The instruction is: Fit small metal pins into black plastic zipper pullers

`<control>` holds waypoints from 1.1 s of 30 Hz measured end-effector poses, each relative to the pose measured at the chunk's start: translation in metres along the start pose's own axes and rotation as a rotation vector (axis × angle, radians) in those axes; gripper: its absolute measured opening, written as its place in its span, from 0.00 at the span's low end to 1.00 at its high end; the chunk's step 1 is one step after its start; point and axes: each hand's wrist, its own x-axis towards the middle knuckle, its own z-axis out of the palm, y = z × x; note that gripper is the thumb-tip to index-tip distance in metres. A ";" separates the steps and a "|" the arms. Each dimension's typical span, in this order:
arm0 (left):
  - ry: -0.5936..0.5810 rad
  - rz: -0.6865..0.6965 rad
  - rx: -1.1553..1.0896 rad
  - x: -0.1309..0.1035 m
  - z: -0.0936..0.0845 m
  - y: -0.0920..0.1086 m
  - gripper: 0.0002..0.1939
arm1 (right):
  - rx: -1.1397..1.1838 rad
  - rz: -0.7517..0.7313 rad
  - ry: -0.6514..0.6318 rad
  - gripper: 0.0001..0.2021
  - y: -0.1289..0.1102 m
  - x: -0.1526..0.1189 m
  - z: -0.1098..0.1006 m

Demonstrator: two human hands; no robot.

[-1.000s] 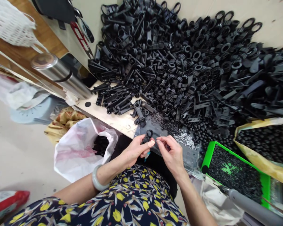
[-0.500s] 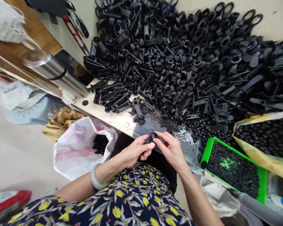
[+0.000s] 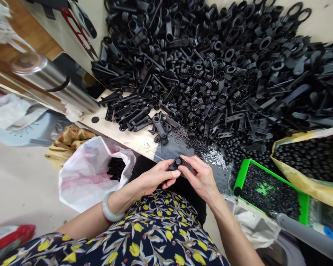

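Observation:
My left hand pinches a small black plastic part with a round ring end, held over the front edge of the bench. Close against the ring, the thumb and forefinger of my right hand are bent together. A thin sliver shows at that forefinger's tip, too small to name. Just beyond my hands lies a dark grey mat with small dark pieces and a scatter of short silvery pins. Black plastic lever-shaped parts lie left of these pieces.
A large heap of black plastic parts covers the back. At right are a green tray of tiny black pieces and a yellow-edged sack. A steel flask and red-handled scissors sit left; a white bag stands below.
The camera view has shifted slightly. The black part's ring now shows more clearly between my hands, and my right fingers have shifted a little at its side. My left hand keeps its hold.

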 end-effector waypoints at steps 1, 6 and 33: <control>0.006 0.010 0.038 0.000 -0.001 0.003 0.19 | -0.001 0.005 0.024 0.18 0.002 -0.003 -0.004; 0.276 0.192 0.462 0.007 -0.002 0.015 0.13 | -0.056 0.107 0.252 0.12 0.024 -0.008 -0.027; 0.495 0.502 1.387 0.058 0.005 -0.006 0.09 | -0.404 0.079 0.191 0.11 0.023 0.032 -0.011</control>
